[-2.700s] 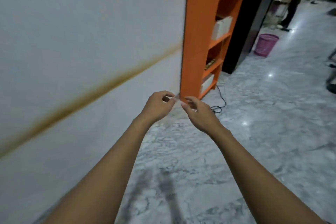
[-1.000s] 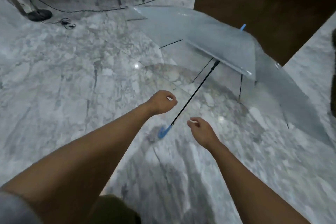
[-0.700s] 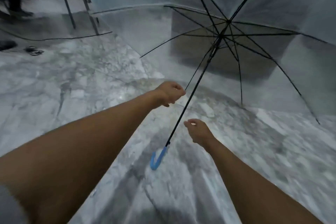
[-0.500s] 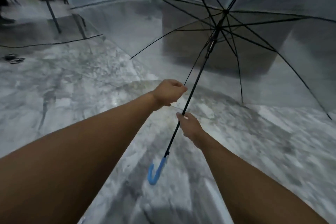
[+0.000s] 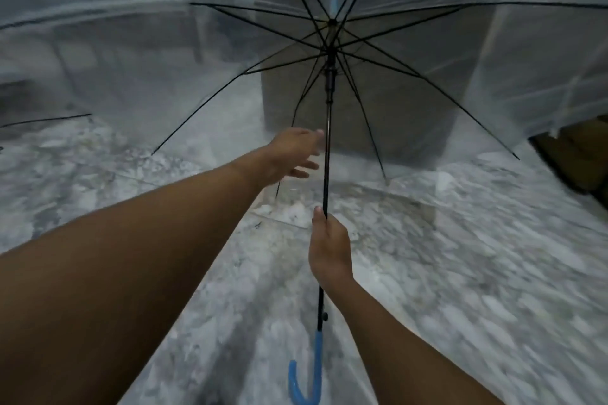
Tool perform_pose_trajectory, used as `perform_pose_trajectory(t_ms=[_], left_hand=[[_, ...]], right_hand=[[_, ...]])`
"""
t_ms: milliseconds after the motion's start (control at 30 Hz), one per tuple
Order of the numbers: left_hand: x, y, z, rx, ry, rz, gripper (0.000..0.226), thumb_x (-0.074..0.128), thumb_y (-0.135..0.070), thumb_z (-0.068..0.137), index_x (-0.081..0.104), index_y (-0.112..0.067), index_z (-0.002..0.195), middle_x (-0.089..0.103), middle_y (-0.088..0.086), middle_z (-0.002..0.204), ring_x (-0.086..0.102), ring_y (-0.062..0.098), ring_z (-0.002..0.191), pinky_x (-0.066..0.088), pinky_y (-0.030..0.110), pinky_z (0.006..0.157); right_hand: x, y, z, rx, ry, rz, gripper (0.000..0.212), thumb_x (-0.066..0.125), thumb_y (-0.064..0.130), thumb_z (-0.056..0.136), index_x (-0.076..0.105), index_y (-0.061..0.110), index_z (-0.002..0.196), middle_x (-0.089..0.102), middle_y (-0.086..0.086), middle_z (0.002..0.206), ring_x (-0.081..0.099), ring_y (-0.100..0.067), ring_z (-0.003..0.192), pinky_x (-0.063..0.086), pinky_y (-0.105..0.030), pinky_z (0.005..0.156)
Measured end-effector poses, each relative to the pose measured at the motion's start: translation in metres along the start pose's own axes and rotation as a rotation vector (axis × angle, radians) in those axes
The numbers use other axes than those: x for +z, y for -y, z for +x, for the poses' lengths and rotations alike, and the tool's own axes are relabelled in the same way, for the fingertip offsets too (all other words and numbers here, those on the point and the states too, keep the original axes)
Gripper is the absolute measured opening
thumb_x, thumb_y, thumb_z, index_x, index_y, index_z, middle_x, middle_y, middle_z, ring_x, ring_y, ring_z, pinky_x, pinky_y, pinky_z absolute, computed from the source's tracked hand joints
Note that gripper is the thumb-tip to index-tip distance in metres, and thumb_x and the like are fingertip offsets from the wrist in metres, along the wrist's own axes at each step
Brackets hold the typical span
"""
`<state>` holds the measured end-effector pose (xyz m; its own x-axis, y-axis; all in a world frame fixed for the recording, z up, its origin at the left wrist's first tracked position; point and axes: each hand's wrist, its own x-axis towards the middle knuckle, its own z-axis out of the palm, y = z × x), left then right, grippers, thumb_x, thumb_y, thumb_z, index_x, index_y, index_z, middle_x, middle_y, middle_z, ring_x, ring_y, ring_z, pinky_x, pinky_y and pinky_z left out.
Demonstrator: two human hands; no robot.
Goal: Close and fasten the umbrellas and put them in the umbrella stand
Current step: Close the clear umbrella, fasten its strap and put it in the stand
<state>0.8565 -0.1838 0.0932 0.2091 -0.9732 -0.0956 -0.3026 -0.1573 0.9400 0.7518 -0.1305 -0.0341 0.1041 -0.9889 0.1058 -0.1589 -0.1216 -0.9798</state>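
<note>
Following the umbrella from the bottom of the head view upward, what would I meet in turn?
Blue hooked handle → right hand gripping the shaft → open left hand beside it → black runner → blue tip.

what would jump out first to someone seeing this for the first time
An open clear umbrella with black ribs fills the whole upper half of the view, its canopy spread over the marble floor. At the centre the right hand grips its black shaft, and the left hand is open just left of the shaft, higher up. The blue hooked handle hangs at the bottom edge.
</note>
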Motion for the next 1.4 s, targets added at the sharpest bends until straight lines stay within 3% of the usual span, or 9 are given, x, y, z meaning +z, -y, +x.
perform_pose_trajectory(t_ms=[100,233,367,500,700,933,1067,1167,1400], left_hand=[[0.005,-0.044,-0.003,0.069,-0.074,-0.134,0.042,0.045,-0.035,0.101,0.048,-0.008,0.133,0.064,0.011,0.111,0.067,0.025,0.087,0.058,0.039,0.078],[0.002,-0.099,-0.015,0.134,-0.237,-0.295,0.033,0.038,-0.033,0.104,0.042,-0.008,0.125,0.066,0.022,0.103,0.067,0.031,0.077,0.058,0.048,0.085],[-0.002,-0.125,-0.028,0.128,-0.316,-0.340,0.032,0.039,-0.034,0.103,0.052,-0.006,0.109,0.062,0.014,0.074,0.060,0.023,0.056,0.056,0.033,0.059],[-0.003,-0.141,-0.041,0.142,-0.282,-0.382,0.030,0.042,-0.031,0.103,0.054,-0.008,0.087,0.054,0.008,0.069,0.056,0.020,0.056,0.052,0.029,0.057],[0.016,-0.126,-0.073,0.103,-0.063,-0.413,0.023,0.040,-0.027,0.104,0.052,-0.008,0.097,0.061,0.010,0.076,0.068,0.026,0.076,0.054,0.039,0.084],[0.016,-0.092,-0.080,0.059,0.030,-0.563,0.029,0.039,-0.027,0.104,0.050,-0.010,0.084,0.052,0.006,0.071,0.058,0.019,0.065,0.049,0.024,0.045],[0.013,-0.087,-0.076,0.044,0.004,-0.633,0.033,0.036,-0.025,0.105,0.047,-0.010,0.078,0.044,0.006,0.069,0.046,0.019,0.061,0.050,0.031,0.054],[0.011,-0.093,-0.068,0.058,-0.065,-0.683,0.036,0.034,-0.025,0.106,0.044,-0.012,0.074,0.036,0.004,0.064,0.035,0.016,0.054,0.042,0.029,0.058],[-0.017,-0.117,-0.042,0.127,-0.207,-0.729,0.040,0.026,-0.022,0.107,0.034,-0.018,0.068,0.028,-0.006,0.034,0.022,0.006,0.026,0.020,0.014,0.035]], right_hand=[[-0.018,0.014,-0.013,-0.067,0.052,0.043,0.046,0.038,0.044,0.102,0.041,0.026,0.061,0.040,0.010,0.054,0.038,-0.002,0.047,0.033,-0.020,0.052],[-0.040,0.035,-0.024,-0.137,0.075,0.017,0.040,0.040,0.042,0.102,0.048,0.028,0.066,0.045,0.011,0.058,0.044,0.001,0.052,0.035,-0.012,0.052],[-0.057,0.054,-0.029,-0.163,0.080,0.023,0.032,0.038,0.040,0.103,0.061,0.025,0.087,0.049,0.013,0.065,0.048,0.000,0.063,0.035,-0.012,0.059],[-0.067,0.067,-0.034,-0.190,0.099,-0.042,0.035,0.033,0.038,0.104,0.063,0.023,0.095,0.054,0.012,0.072,0.052,0.000,0.070,0.035,-0.013,0.059],[-0.080,0.113,-0.013,-0.247,0.106,-0.133,0.034,0.035,0.034,0.105,0.064,0.019,0.095,0.053,0.009,0.068,0.049,-0.004,0.062,0.033,-0.020,0.053],[-0.101,0.156,0.008,-0.310,0.172,-0.230,0.029,0.049,0.024,0.101,0.069,0.004,0.093,0.069,-0.009,0.078,0.061,-0.022,0.068,0.034,-0.020,0.048],[-0.094,0.149,0.007,-0.306,0.220,-0.168,0.025,0.055,0.019,0.097,0.068,0.003,0.083,0.055,0.011,0.049,0.042,-0.001,0.042,0.029,-0.017,0.042],[-0.093,0.149,0.007,-0.246,0.310,-0.119,0.013,0.061,0.025,0.094,0.063,0.014,0.101,0.060,0.005,0.077,0.051,-0.006,0.061,0.037,-0.022,0.054],[-0.094,0.124,-0.008,-0.083,0.487,-0.195,0.040,0.068,0.037,0.088,0.056,0.016,0.120,0.066,-0.006,0.098,0.067,-0.016,0.077,0.054,-0.032,0.075]])
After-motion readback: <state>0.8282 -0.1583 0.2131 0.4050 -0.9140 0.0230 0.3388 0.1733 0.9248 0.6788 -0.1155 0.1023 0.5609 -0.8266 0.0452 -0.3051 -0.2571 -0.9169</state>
